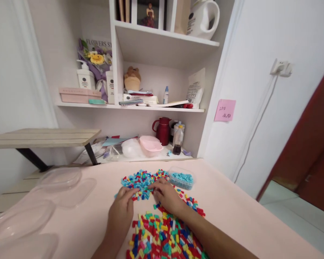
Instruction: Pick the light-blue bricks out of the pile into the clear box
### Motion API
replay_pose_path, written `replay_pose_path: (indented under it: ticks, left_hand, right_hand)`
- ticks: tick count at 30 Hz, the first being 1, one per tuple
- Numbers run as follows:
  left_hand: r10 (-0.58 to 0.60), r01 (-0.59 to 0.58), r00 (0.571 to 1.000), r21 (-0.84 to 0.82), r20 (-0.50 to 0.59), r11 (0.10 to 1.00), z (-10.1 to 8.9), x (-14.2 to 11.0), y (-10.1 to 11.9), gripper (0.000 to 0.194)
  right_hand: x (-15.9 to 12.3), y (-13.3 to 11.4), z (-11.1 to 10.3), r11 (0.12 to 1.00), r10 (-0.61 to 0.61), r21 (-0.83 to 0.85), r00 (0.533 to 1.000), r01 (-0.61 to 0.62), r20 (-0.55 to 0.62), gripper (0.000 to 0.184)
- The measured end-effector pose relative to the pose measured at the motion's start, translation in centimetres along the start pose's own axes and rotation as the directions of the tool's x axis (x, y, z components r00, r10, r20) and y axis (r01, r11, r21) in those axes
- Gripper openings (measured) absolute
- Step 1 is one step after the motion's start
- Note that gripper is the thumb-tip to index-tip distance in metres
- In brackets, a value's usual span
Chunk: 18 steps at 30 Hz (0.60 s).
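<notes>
Resting at the near left edge of a mostly blue pile of small plastic pieces (140,177), the left hand (121,208) is pointing its fingers forward, loosely bent and close together. The right hand (166,197) is arching over the right side of that pile, its fingers curling partway down and its fingertips pointing left among the pieces. Whether either hand is gripping a piece, I cannot tell; the fingertips are showing too small. The blue pile is lying on the pink-covered table (240,219), between the hands and just beyond them. A clear tub (181,185) is standing just beyond the right hand, holding light-blue pieces. A larger mixed-colour pile (162,233) is spreading nearer the person, between the forearms. Clear plastic containers (61,178) are lying well off to the left. Behind the table, a dark red jug (164,132) is standing near a pink bowl (151,145).
</notes>
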<state>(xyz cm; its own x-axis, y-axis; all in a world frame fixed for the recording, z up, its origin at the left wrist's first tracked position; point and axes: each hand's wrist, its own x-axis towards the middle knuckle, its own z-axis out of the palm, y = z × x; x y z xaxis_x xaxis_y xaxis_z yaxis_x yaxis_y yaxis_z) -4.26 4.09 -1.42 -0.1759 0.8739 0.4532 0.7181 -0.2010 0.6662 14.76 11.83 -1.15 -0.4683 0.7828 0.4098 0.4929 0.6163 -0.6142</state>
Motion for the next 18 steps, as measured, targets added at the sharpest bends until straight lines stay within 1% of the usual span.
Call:
replay_pose_path:
  ticks: [2,6,11,15,18]
  left_hand:
    - [-0.012,0.012,0.998,0.013,0.062,1.000,0.20,0.10,-0.15,0.046]
    - [-0.004,0.000,0.991,0.036,0.136,0.999,0.46,0.28,-0.57,0.049]
    - [0.039,-0.053,0.980,0.066,0.194,0.996,0.52,0.40,-0.50,0.051]
    - [0.027,-0.056,0.967,0.109,0.252,0.992,0.47,0.45,-0.08,0.052]
    - [0.026,-0.068,0.959,0.141,0.281,0.988,0.48,0.41,0.07,0.053]
  right_hand:
    - [0.02,0.34,0.23,1.000,-0.001,-0.005,1.000,0.001,0.000,0.034]
    - [-0.22,0.54,0.08,0.998,-0.056,-0.010,0.998,0.056,0.033,0.029]
    - [-0.64,0.58,0.08,0.986,-0.149,-0.074,0.987,0.153,0.054,0.030]
    - [-0.66,0.72,0.08,0.986,-0.152,-0.059,0.987,0.155,0.053,0.031]
    - [-0.53,0.88,-0.05,0.993,-0.114,0.005,0.992,0.114,0.044,0.029]
